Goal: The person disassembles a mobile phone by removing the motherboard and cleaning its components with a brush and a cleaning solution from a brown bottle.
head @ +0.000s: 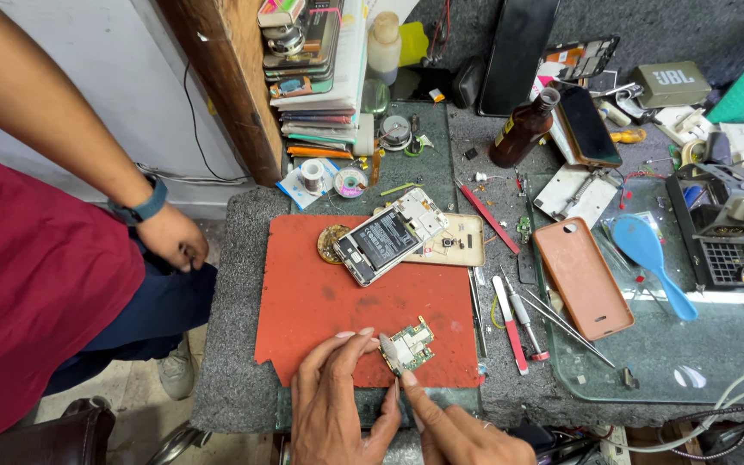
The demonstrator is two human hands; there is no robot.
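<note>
You held a small green circuit board [409, 347] at the near edge of the red mat [320, 301], pinched between both hands and tilted up off the surface. Your left hand [337, 400] came up from the near side with its fingers closed on the board's left end, the fingertips [363, 334] pressed against it. Your right hand [458, 435] reached in from the near right, its forefinger and thumb closed on the board's near edge. Farther back on the same mat lay an opened phone [387, 237], its back off and its dark battery showing, turned at an angle. Just beside it on the left sat a small round brass-coloured part [329, 244], and behind it on the right a pale back cover [462, 241] rested partly under the phone. To the right of the mat, on the grey cloth, lay a red-handled screwdriver [510, 323], a thin red stick [486, 215] and a pair of tweezers [566, 325]. Further right a brown phone case [581, 277] lay face down on the glass sheet [665, 362], with a blue brush [652, 258] just beyond it. At the far side stood a brown bottle [523, 129] near another dark phone [589, 125], and a stack of books [325, 95] rose at the far left. On the left, well apart from your hands, another person in a dark red shirt [36, 293] stood beside the bench, one hand [174, 237] hanging near its edge with a teal band on the wrist.
</note>
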